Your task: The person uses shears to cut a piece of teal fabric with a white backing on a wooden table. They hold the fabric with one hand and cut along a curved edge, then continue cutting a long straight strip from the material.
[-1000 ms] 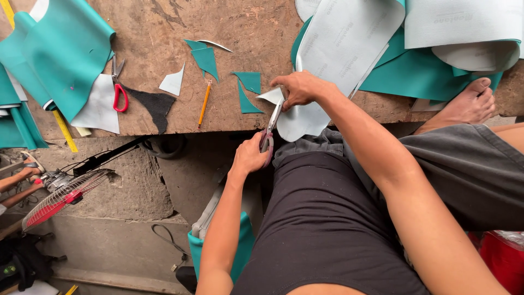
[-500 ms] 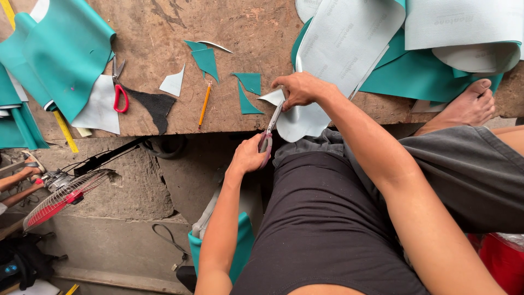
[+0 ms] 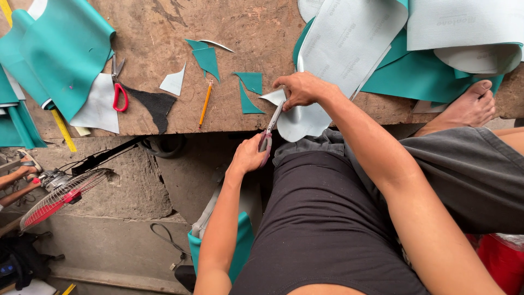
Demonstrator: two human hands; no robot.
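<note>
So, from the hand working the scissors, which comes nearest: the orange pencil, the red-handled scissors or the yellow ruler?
Measured from the left hand in the head view:
1. Orange pencil, up and left on the bench.
2. Red-handled scissors, farther left, beside the black scrap.
3. Yellow ruler, farthest, at the bench's left edge.

Open wood at the middle of the counter (image 3: 164, 27), toward its far edge, bare between the teal sheet (image 3: 60, 49) piled at the left end and the grey sheets (image 3: 349, 49) heaped over the right. Nearer the front edge, narrower lanes only: red-handled scissors (image 3: 117, 87), black scrap (image 3: 153, 104), pencil (image 3: 205, 102) and teal offcuts (image 3: 248, 90) scattered across. Front edge blocked at centre by the left hand (image 3: 248, 155) and right hand (image 3: 300, 90), scissors (image 3: 270, 128) between. Bare foot (image 3: 464, 109) at the right front edge.
</note>
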